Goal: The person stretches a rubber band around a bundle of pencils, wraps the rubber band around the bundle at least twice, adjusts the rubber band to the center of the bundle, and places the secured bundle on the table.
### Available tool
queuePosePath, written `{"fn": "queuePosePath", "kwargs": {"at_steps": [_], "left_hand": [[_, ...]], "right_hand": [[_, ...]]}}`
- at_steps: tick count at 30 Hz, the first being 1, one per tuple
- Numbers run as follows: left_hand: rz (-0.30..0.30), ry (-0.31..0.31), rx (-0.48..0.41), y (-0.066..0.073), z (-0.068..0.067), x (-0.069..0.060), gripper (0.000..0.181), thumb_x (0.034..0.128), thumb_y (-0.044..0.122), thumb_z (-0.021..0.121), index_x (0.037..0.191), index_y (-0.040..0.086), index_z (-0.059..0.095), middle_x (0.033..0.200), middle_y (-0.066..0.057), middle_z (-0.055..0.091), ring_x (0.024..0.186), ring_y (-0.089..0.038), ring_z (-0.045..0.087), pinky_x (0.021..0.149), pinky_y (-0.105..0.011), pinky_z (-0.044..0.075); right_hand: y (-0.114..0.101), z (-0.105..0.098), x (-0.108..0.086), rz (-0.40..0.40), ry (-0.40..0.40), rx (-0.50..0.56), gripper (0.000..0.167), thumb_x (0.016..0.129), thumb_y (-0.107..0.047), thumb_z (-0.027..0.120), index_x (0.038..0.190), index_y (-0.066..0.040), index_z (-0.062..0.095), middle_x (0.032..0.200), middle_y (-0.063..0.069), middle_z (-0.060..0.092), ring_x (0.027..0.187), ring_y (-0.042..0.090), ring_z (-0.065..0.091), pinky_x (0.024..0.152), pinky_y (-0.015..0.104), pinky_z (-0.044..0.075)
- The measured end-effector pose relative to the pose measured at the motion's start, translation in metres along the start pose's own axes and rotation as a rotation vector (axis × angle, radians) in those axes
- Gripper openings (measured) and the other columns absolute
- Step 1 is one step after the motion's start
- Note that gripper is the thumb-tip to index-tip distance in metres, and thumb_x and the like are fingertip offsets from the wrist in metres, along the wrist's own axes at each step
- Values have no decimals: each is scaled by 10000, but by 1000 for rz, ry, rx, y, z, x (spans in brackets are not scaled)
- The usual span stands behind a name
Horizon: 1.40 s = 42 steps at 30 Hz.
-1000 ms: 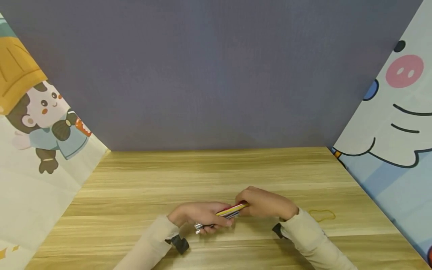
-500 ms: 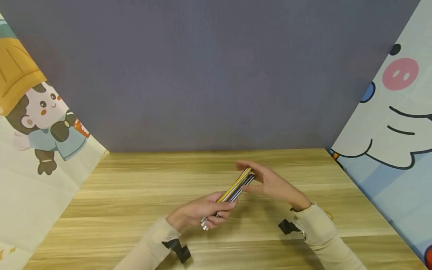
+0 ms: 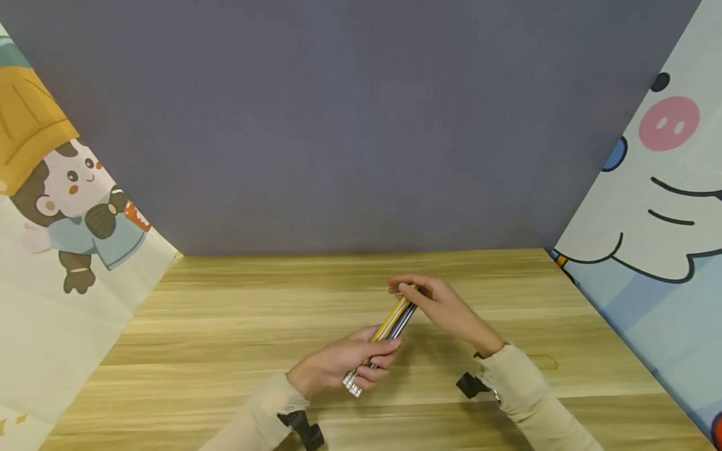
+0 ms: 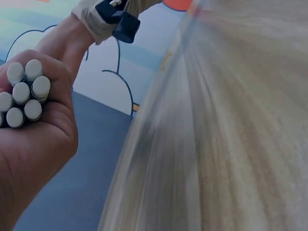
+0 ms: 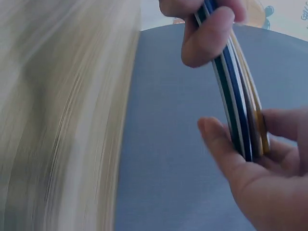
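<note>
A bundle of several striped pencils (image 3: 394,320) is held aslant above the table. Gripped around its lower part is my left hand (image 3: 350,358), with silvery ferrules sticking out below the fist. White eraser ends (image 4: 23,93) face the left wrist view. At the upper end of the bundle, my right hand (image 3: 442,305) has its thumb and fingers curled about the pencil ends. Green, blue and yellow striped shafts (image 5: 237,101) run between both hands in the right wrist view. The pencil tips are hidden by the right hand.
A thin yellow rubber band (image 3: 544,361) lies on the wood-grain table (image 3: 254,313), partly hidden behind the right sleeve. A grey panel (image 3: 361,125) closes off the back. Printed cartoon sheets (image 3: 84,188) flank both sides.
The bundle has tilted up from nearly level to steep. My right hand moved up and away, spread its fingers around the upper ends, then brought its thumb in over them.
</note>
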<state>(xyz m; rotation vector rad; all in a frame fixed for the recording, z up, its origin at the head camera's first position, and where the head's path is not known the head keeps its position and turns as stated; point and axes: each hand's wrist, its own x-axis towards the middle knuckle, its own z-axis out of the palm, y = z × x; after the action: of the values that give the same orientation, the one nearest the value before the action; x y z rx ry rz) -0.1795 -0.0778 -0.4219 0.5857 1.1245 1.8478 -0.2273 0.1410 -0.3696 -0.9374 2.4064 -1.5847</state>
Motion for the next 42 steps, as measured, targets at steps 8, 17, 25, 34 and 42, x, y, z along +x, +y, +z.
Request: {"fn": "queuePosePath", "kwargs": {"at_steps": [8, 17, 25, 34, 42], "left_hand": [[21, 49, -3, 0, 3, -1, 169, 1073, 250, 454, 1188, 133, 412, 687, 78, 352, 448, 10, 329, 341, -143, 229], [39, 81, 6, -7, 7, 4, 215, 1056, 234, 494, 1252, 144, 483, 615, 85, 424, 415, 8, 374, 347, -143, 271], [85, 90, 27, -7, 12, 4, 193, 1059, 220, 481, 1229, 129, 496, 617, 62, 491, 410, -10, 422, 334, -137, 327], [62, 90, 5, -10, 15, 6, 135, 1056, 201, 487, 1183, 157, 474, 509, 113, 388, 420, -37, 532, 409, -173, 428], [79, 103, -30, -25, 25, 12, 151, 1014, 162, 546, 1145, 150, 471, 501, 119, 379, 401, -47, 528, 396, -173, 438]], "right_hand": [[-3, 11, 4, 79, 90, 270, 344, 1034, -243, 559, 1273, -1, 611, 1153, 171, 708, 1089, 299, 679, 920, 319, 569], [-4, 18, 1, 72, 9, 371, 381, 1058, -208, 502, 1365, 15, 536, 1328, 214, 603, 1235, 294, 595, 1072, 322, 460], [-5, 4, -2, 107, -38, 289, 567, 1081, -461, 326, 1482, -80, 445, 1489, 50, 484, 1421, 314, 384, 1195, 484, 275], [-11, 14, -2, 20, -13, 180, 419, 1062, -263, 491, 1445, -94, 494, 1429, 51, 556, 1355, 344, 469, 1118, 404, 405], [-14, 30, -1, 42, 64, 299, 369, 1020, -101, 541, 1389, -92, 547, 1412, 62, 560, 1357, 336, 455, 1121, 480, 388]]}}
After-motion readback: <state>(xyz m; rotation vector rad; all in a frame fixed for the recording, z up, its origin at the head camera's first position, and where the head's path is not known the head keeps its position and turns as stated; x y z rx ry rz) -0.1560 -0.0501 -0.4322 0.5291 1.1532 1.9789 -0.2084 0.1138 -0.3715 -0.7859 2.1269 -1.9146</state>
